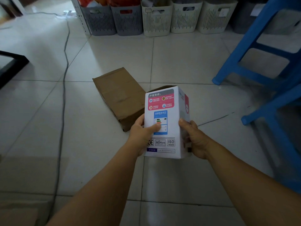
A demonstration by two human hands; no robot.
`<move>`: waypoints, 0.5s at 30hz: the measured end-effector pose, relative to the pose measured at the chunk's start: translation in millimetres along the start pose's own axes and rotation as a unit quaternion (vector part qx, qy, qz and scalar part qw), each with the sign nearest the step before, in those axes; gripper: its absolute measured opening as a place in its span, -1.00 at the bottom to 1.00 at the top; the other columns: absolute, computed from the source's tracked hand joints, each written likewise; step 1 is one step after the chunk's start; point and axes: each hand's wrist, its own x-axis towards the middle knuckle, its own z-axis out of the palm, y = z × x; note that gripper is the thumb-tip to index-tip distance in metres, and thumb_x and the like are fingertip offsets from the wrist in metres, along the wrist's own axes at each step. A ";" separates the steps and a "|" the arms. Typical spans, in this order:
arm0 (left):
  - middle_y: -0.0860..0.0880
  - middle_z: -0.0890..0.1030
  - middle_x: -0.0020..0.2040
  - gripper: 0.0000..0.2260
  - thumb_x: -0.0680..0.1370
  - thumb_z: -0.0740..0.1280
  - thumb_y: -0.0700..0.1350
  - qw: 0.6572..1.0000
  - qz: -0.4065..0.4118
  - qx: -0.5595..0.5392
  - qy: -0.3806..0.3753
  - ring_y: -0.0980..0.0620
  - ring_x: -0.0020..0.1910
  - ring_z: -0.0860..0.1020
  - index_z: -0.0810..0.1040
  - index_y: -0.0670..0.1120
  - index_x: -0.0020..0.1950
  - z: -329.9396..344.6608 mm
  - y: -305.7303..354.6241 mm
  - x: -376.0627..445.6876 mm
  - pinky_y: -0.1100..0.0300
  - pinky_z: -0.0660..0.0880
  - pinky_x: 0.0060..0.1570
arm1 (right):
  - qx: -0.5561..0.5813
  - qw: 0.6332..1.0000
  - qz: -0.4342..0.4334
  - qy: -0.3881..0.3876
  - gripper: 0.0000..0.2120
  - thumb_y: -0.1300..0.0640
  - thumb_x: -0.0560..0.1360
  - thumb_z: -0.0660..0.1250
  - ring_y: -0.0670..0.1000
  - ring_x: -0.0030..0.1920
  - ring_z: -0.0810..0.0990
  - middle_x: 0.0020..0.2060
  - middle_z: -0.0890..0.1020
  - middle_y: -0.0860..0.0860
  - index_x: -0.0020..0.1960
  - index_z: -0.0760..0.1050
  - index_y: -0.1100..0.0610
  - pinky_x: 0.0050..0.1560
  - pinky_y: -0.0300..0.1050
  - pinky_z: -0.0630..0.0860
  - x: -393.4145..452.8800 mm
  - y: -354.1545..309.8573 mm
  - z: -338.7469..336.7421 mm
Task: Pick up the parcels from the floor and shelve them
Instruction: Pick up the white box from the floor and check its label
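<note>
a white printed box (166,121) is held up off the tiled floor (187,62) between both hands, roughly upright and tipped a little away from the camera, its far end looking open at the top. the left hand (141,136) clasps the box's left edge with the thumb laid across the printed front face, and the right hand (195,139) clasps the right side with its thumb at the front corner, so both hands are closed around this one parcel near its lower half. just behind and to the left of the held box, a brown cardboard parcel (118,97) lies flat on the floor, its near right corner hidden behind the white box and the left hand; whether the two parcels touch cannot be told. along the far edge stands a row of slotted storage baskets (156,20), grey ones to the left and cream ones to the right, with their tops cut off by the frame so the contents are only partly seen. a blue plastic stool (260,51) stands at the right, cropped by the edge. a thin grey cable (66,66) runs down the floor on the left, and a dark-framed object (9,66) juts in at the left border, too cut off to identify. the small print on the box is mostly too blurred to read, apart from ce, rohs and iso 9000 marks.
</note>
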 end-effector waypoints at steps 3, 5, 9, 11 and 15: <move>0.02 0.69 0.06 -0.56 0.49 0.46 -0.15 1.000 0.011 0.008 -0.001 -0.03 -0.12 0.72 0.46 0.05 0.33 0.8 0.8 0.0 0.12 0.64 -0.32 | 0.003 1.000 0.004 0.001 -0.16 -0.27 0.26 0.35 0.17 0.11 0.56 0.11 0.58 0.11 0.43 0.17 0.02 0.21 0.27 0.44 -2.0 0.0 -0.5; 0.02 0.69 0.07 -0.58 0.50 0.46 -0.14 1.000 0.015 0.014 -0.003 -0.02 -0.12 0.72 0.46 0.05 0.32 2.0 1.3 -0.3 0.13 0.64 -0.33 | 0.000 1.000 -0.002 -0.005 -0.19 -0.24 0.30 0.35 0.13 0.06 0.56 0.08 0.58 0.09 0.44 0.17 0.02 0.14 0.23 0.45 -3.3 -0.4 1.0; -0.04 0.70 0.07 -0.67 0.56 0.38 -0.12 0.999 0.028 -0.018 -0.018 -0.04 -0.14 0.73 0.48 -0.03 0.32 -1.1 5.0 -1.0 0.10 0.65 -0.29 | 0.029 0.999 -0.001 -0.018 -0.33 -0.15 0.41 0.40 0.14 0.04 0.63 0.08 0.67 0.09 0.43 0.28 0.03 0.06 0.21 0.51 -0.3 0.5 -2.2; -0.05 0.70 0.05 -0.68 0.60 0.30 -0.04 0.999 0.037 -0.018 -0.030 0.01 -0.12 0.71 0.51 -0.11 0.32 -4.4 11.4 -2.1 0.01 0.66 -0.09 | 0.095 0.993 0.006 -0.074 -0.47 -0.15 0.41 0.37 0.20 0.08 0.67 0.10 0.71 0.13 0.33 0.48 0.02 0.08 0.23 0.56 -2.4 1.5 -10.4; -0.03 0.69 0.01 -0.47 0.49 0.29 0.22 0.995 -0.028 -0.025 -0.090 0.07 -0.18 0.70 0.45 -0.09 0.33 -9.0 12.0 -9.6 0.12 0.63 -0.24 | 0.237 0.961 0.013 -0.143 -0.55 -0.16 0.21 0.48 0.19 -0.21 0.73 -0.08 0.74 0.21 0.00 0.73 0.09 -0.21 0.14 0.68 -8.6 5.6 -23.0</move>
